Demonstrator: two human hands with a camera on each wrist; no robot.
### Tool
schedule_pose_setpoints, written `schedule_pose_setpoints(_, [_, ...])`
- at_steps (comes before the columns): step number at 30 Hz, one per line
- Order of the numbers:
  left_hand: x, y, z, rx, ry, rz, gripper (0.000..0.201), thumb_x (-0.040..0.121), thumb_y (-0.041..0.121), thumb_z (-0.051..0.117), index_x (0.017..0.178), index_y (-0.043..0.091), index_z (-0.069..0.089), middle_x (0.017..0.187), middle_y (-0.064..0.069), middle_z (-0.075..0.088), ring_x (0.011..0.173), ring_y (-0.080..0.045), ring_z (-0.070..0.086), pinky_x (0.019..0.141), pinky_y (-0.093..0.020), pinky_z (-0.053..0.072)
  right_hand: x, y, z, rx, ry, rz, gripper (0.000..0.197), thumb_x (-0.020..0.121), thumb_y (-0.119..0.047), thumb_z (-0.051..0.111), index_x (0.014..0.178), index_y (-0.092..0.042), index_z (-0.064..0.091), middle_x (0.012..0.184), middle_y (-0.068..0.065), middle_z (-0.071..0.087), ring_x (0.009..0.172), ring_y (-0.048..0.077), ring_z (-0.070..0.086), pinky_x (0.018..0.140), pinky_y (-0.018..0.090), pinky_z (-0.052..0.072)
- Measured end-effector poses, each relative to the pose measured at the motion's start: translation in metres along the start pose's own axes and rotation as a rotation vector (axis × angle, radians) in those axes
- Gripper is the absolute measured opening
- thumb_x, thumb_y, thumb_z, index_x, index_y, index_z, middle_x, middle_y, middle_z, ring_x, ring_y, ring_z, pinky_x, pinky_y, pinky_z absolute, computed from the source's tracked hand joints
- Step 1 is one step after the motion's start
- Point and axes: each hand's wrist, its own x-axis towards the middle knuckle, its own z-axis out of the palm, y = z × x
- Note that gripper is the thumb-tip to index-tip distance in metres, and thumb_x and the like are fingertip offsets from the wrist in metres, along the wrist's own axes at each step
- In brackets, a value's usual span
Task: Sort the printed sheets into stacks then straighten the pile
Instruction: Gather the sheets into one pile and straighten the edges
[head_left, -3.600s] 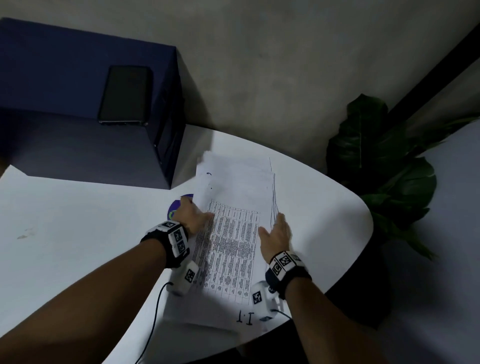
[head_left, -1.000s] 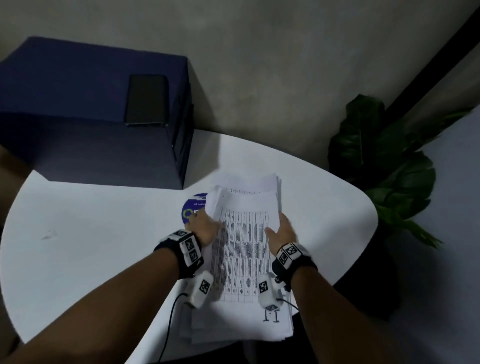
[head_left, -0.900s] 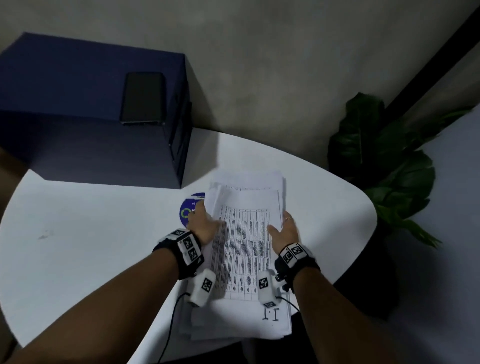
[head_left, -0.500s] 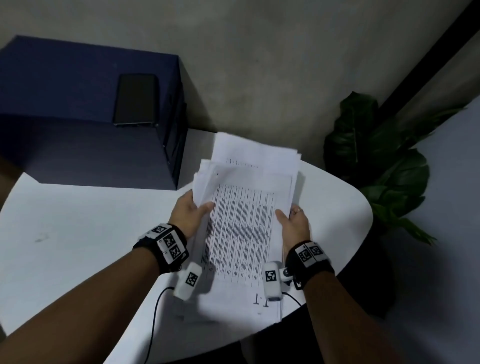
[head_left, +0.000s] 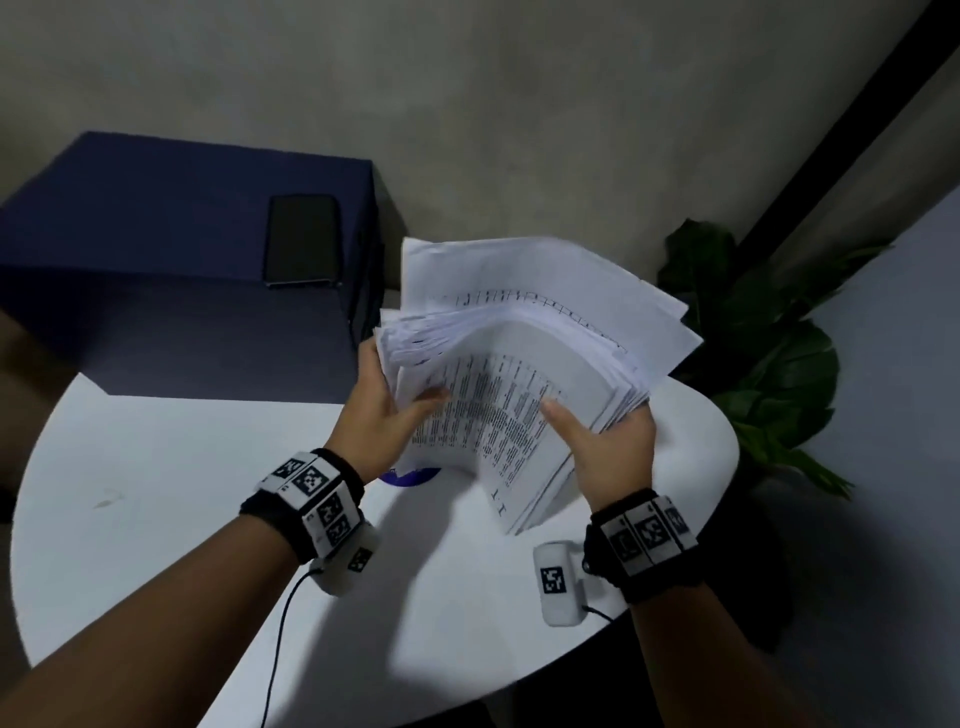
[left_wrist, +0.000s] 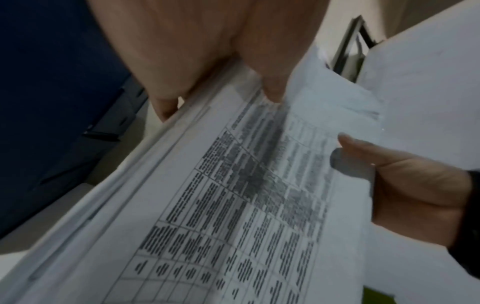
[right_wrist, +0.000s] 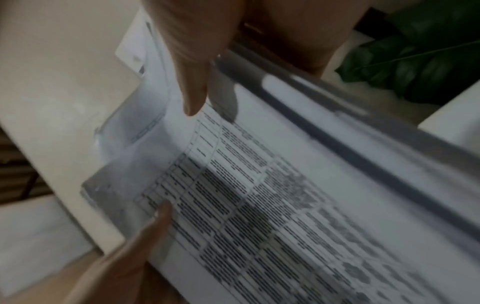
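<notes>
A thick pile of printed sheets (head_left: 524, 358) is held up off the round white table (head_left: 156, 493), tilted and fanned at its far end. Its top sheet (left_wrist: 233, 205) carries a dense printed table. My left hand (head_left: 387, 410) grips the pile's left edge, thumb on top and fingers beneath. My right hand (head_left: 608, 441) grips the right edge the same way. In the right wrist view the right thumb lies on the top sheet (right_wrist: 259, 195), and the left thumb (right_wrist: 158, 218) comes in from the lower left. The sheets' edges are uneven.
A dark blue box (head_left: 171, 270) stands at the back left of the table with a black phone (head_left: 301, 239) on top. A blue and purple round sticker (head_left: 410, 474) shows on the table under the pile. A leafy plant (head_left: 753, 353) stands right of the table, by the wall.
The pile, which lay flat on the table under both hands, has been gripped at its sides and lifted clear, tilting up and fanning out at the far end.
</notes>
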Motion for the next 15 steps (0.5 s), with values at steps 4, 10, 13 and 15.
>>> schedule_pose_setpoints(4, [0.009, 0.004, -0.003, -0.019, 0.057, -0.026, 0.043, 0.085, 0.014, 0.076, 0.125, 0.014, 0.061, 0.11, 0.014, 0.069, 0.097, 0.008, 0.067, 0.091, -0.028, 0.057, 0.008, -0.004, 0.0, -0.021, 0.091, 0.025, 0.032, 0.072, -0.027, 0.083, 0.099, -0.02, 0.069, 0.095, -0.005, 0.074, 0.091, 0.006, 0.07, 0.092, 0.039, 0.056])
schedule_pose_setpoints(10, [0.013, 0.012, -0.012, -0.088, -0.054, -0.012, 0.053, 0.071, 0.013, 0.086, 0.117, 0.028, 0.063, 0.109, 0.018, 0.074, 0.103, 0.002, 0.069, 0.088, -0.016, 0.055, 0.005, -0.011, -0.001, 0.076, 0.074, -0.019, 0.054, 0.063, -0.011, 0.088, 0.111, -0.01, 0.062, 0.101, 0.0, 0.073, 0.092, 0.009, 0.072, 0.078, 0.026, 0.058])
schedule_pose_setpoints(13, [0.014, 0.004, -0.012, -0.053, -0.099, -0.075, 0.051, 0.065, 0.029, 0.088, 0.113, 0.028, 0.07, 0.105, 0.015, 0.076, 0.101, -0.003, 0.071, 0.093, -0.028, 0.056, 0.005, -0.018, 0.0, 0.108, 0.065, -0.072, 0.062, 0.063, -0.006, 0.087, 0.117, -0.012, 0.058, 0.105, -0.002, 0.071, 0.096, 0.008, 0.07, 0.08, 0.023, 0.056])
schedule_pose_setpoints(15, [0.014, 0.0, -0.012, -0.035, -0.101, -0.077, 0.042, 0.063, 0.028, 0.089, 0.101, 0.039, 0.072, 0.102, 0.017, 0.076, 0.098, -0.001, 0.071, 0.09, -0.023, 0.056, 0.004, -0.024, 0.0, 0.143, 0.072, -0.136, 0.072, 0.065, -0.001, 0.085, 0.127, -0.013, 0.051, 0.113, -0.002, 0.068, 0.103, 0.01, 0.068, 0.085, 0.026, 0.056])
